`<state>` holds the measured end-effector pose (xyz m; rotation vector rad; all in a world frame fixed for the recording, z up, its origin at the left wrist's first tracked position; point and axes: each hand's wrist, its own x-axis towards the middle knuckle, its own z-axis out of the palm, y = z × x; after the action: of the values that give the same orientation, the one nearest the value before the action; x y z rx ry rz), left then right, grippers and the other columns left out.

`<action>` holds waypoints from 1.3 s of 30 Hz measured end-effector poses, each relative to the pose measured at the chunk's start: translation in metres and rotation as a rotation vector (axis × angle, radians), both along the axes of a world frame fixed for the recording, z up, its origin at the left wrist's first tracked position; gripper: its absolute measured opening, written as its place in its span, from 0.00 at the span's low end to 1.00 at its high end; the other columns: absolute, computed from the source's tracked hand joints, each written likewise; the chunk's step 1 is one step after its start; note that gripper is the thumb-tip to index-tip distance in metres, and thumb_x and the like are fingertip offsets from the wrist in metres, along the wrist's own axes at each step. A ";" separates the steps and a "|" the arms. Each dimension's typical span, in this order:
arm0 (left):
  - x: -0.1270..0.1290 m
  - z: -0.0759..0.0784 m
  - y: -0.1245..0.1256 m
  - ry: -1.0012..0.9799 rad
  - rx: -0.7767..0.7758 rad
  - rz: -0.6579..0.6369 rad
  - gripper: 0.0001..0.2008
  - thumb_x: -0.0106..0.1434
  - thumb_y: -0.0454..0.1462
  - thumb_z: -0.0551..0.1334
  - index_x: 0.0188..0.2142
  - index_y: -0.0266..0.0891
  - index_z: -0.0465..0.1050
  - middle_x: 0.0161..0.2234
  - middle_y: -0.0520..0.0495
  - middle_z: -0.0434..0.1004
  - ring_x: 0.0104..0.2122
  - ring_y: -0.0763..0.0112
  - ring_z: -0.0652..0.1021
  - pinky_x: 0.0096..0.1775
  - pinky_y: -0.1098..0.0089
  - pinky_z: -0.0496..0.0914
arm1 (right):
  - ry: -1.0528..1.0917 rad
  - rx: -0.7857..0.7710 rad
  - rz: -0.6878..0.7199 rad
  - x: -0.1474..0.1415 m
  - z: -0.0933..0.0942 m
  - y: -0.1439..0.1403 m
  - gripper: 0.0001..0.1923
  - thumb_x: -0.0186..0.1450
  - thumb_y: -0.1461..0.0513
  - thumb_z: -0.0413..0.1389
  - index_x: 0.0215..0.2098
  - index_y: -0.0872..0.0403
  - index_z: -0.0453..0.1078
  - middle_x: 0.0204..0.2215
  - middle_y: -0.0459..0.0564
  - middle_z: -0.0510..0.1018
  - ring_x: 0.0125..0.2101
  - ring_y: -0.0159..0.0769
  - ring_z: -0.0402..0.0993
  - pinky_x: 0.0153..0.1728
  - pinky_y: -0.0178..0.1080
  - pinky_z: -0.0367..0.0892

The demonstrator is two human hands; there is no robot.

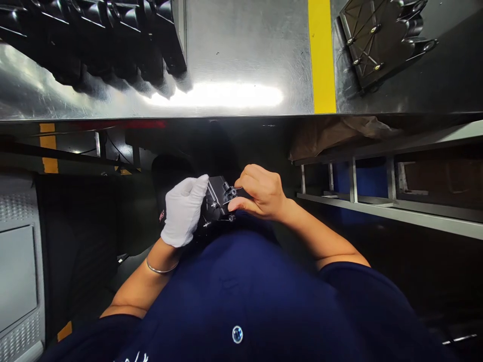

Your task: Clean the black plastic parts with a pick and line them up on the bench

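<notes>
The left hand point(183, 211), in a white glove, is wrapped around the 9 o'clock side of a small black plastic part point(219, 200) fitted with metal screws or pins, and holds it just in front of the person's chest, below the edge of the steel workbench point(234, 60). The gloved fingers are closed on the part's edge. The bare right hand point(260, 193) comes in from 3 o'clock, its thumb and forefinger pinched together against the part's upper side near a raised boss; whether they hold a small fastener or only press on the part is too small to tell. A thin bracelet point(161, 270) sits on the left wrist.

On the bench, at 11 o'clock from the hands, a row of similar black moulded parts point(113, 35) stands packed side by side. At 1 o'clock, beyond a yellow stripe point(321, 55), 1 flat black ribbed cover point(381, 40) with brass-coloured inserts lies alone. Grey metal shelf rails point(377, 201) run off at 3 o'clock, under the bench.

Judging by this, work on the held part looks to be in its middle: the part is off the bench and being fitted or checked by hand, it has not been set down, and the row at 11 o'clock cannot be sorted into finished or waiting pieces from here.
</notes>
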<state>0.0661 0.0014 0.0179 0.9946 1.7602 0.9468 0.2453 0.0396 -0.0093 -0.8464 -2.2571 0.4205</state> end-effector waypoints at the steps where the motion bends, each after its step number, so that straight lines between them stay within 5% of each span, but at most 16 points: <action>1: 0.000 0.000 0.000 0.005 -0.007 -0.003 0.18 0.61 0.44 0.60 0.18 0.40 0.62 0.16 0.54 0.62 0.19 0.75 0.63 0.21 0.72 0.62 | -0.010 0.011 0.003 0.000 0.000 0.000 0.27 0.67 0.43 0.47 0.24 0.56 0.66 0.21 0.46 0.64 0.25 0.31 0.58 0.26 0.34 0.53; 6: 0.000 0.000 0.000 0.008 -0.046 -0.002 0.19 0.61 0.44 0.60 0.17 0.41 0.60 0.16 0.54 0.62 0.19 0.74 0.63 0.22 0.71 0.63 | -0.050 -0.048 0.033 0.001 0.003 0.001 0.28 0.70 0.46 0.44 0.19 0.55 0.60 0.18 0.44 0.60 0.21 0.28 0.53 0.24 0.35 0.47; 11: 0.000 -0.001 0.002 -0.007 -0.047 -0.008 0.18 0.60 0.44 0.61 0.18 0.40 0.64 0.17 0.54 0.63 0.19 0.74 0.64 0.21 0.71 0.62 | 0.008 -0.446 0.382 0.007 0.010 0.005 0.29 0.71 0.46 0.41 0.20 0.55 0.59 0.17 0.41 0.60 0.19 0.24 0.55 0.22 0.32 0.51; 13: -0.001 -0.001 0.004 -0.007 -0.057 -0.021 0.18 0.62 0.44 0.59 0.19 0.40 0.64 0.17 0.53 0.65 0.19 0.74 0.65 0.22 0.71 0.63 | 0.090 -0.514 0.373 0.008 0.010 0.005 0.28 0.73 0.49 0.39 0.23 0.55 0.62 0.19 0.43 0.65 0.21 0.25 0.60 0.24 0.31 0.56; 17: -0.005 -0.001 0.010 -0.032 -0.116 -0.087 0.19 0.65 0.45 0.55 0.20 0.40 0.66 0.20 0.49 0.70 0.21 0.72 0.69 0.24 0.70 0.65 | 0.175 -0.330 0.036 0.005 0.006 0.001 0.17 0.73 0.59 0.44 0.30 0.56 0.67 0.23 0.47 0.71 0.24 0.28 0.65 0.28 0.33 0.61; 20: -0.007 -0.007 0.010 -0.017 -0.113 -0.103 0.19 0.66 0.45 0.55 0.20 0.41 0.66 0.21 0.47 0.71 0.21 0.71 0.69 0.24 0.70 0.66 | 0.128 -0.099 -0.070 0.001 0.003 0.000 0.11 0.70 0.63 0.49 0.31 0.56 0.70 0.22 0.47 0.74 0.23 0.29 0.65 0.29 0.34 0.62; 24: -0.007 -0.015 0.008 -0.013 -0.086 -0.090 0.19 0.66 0.45 0.55 0.21 0.41 0.68 0.20 0.48 0.69 0.21 0.70 0.69 0.24 0.69 0.65 | 0.044 -0.004 -0.112 -0.001 -0.001 -0.002 0.11 0.69 0.63 0.50 0.32 0.55 0.72 0.22 0.47 0.76 0.23 0.30 0.66 0.30 0.35 0.62; 39: -0.008 -0.012 0.006 0.013 -0.050 -0.076 0.19 0.64 0.45 0.56 0.19 0.41 0.65 0.19 0.48 0.67 0.23 0.70 0.68 0.24 0.70 0.65 | -0.015 -0.098 -0.082 -0.003 -0.005 -0.009 0.16 0.71 0.61 0.48 0.31 0.56 0.74 0.20 0.46 0.73 0.21 0.29 0.64 0.28 0.34 0.61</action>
<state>0.0577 0.0069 0.0057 1.0301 1.7354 0.8460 0.2420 0.0311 -0.0144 -0.9920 -2.2218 0.4908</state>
